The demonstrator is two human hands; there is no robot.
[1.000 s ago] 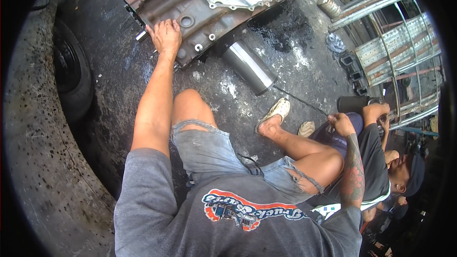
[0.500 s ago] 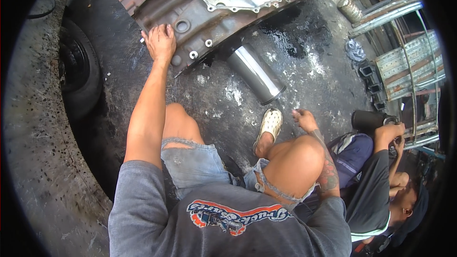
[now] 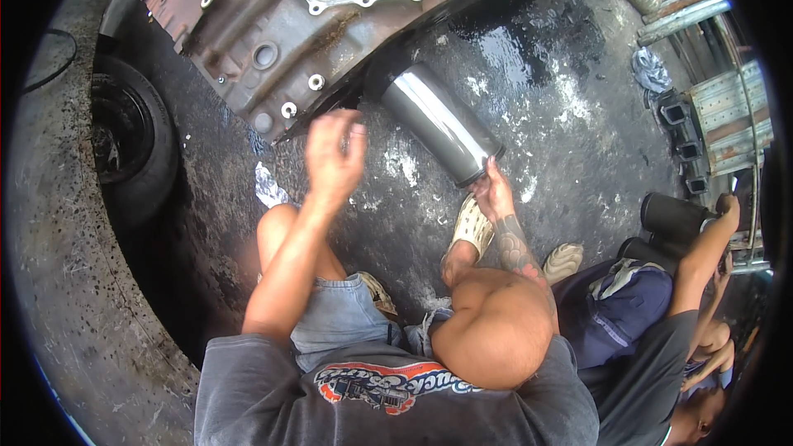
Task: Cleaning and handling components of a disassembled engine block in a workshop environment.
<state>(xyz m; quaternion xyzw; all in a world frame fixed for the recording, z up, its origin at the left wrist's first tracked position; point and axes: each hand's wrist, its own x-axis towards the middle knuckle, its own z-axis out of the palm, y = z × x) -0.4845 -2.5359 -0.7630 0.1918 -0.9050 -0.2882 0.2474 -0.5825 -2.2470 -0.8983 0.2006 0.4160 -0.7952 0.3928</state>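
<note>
A shiny metal cylinder liner [image 3: 442,125] lies slantwise on the floor, its far end beside the engine block [image 3: 223,41]. At the liner's near end is my right hand [image 3: 494,194], thumb up against the rim and fingers at its lower edge. My left hand [image 3: 334,157] is raised near the block's near corner, slightly blurred. Its fingers are apart and bent, with nothing in them. The block is rusty brown, with bolt holes and a pale silver flange face on top.
A tyre [image 3: 128,128] stands at the left beside a curved speckled metal surface [image 3: 58,223]. To the right, another person's arm [image 3: 706,252] reaches to a dark cylinder [image 3: 671,219]. Metal racks [image 3: 731,107] and a dark ported part [image 3: 684,142] sit beyond. Oily wet patches mark the floor.
My left hand has come off the block and moved right and nearer. My right hand has moved forward and left onto the liner's near end. The view has shifted, too.
</note>
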